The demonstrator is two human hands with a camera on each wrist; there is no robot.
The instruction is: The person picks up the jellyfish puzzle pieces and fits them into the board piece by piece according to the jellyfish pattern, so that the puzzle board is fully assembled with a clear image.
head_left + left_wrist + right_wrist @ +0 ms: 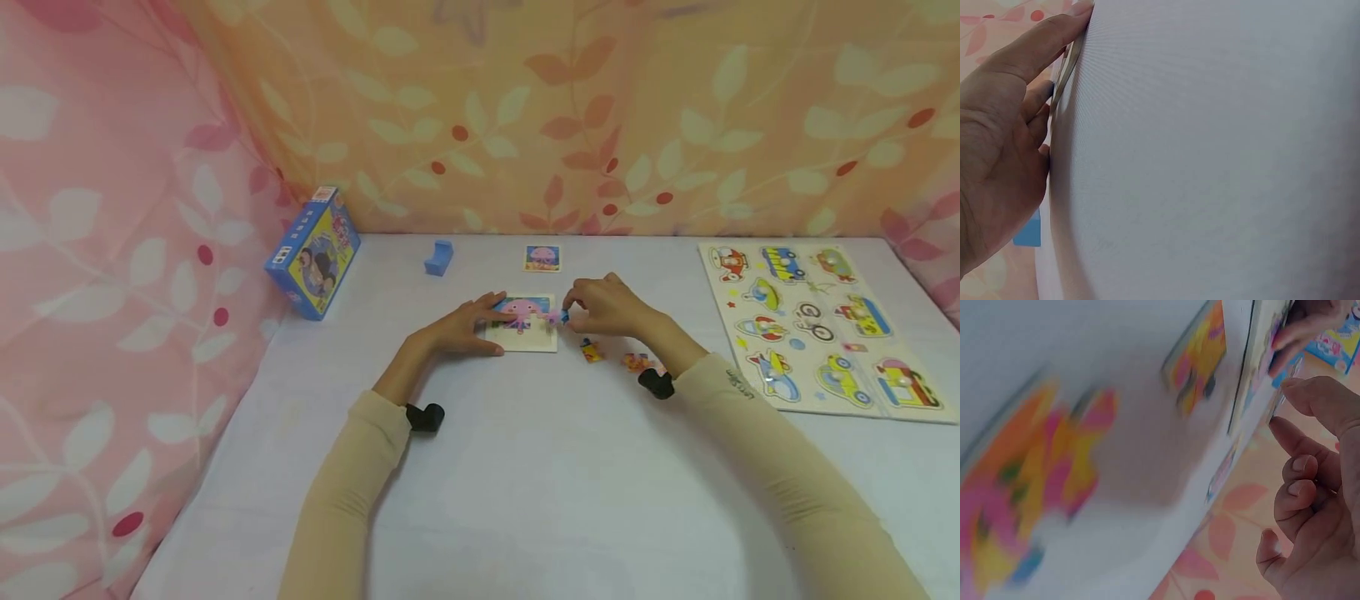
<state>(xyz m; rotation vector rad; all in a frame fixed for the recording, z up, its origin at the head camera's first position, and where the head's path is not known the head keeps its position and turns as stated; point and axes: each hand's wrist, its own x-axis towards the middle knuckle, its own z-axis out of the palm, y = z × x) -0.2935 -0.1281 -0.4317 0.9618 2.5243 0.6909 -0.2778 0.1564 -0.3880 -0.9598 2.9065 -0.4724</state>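
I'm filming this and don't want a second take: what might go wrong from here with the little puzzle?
The right hand pinches a puzzle piece at the board's right side; a slight twist might make it catch rather than fit. The left hand reaches over the partly filled board, so sliding fingers could shift the picture. Loose pieces appear close to the black wrist device, which might knock them.
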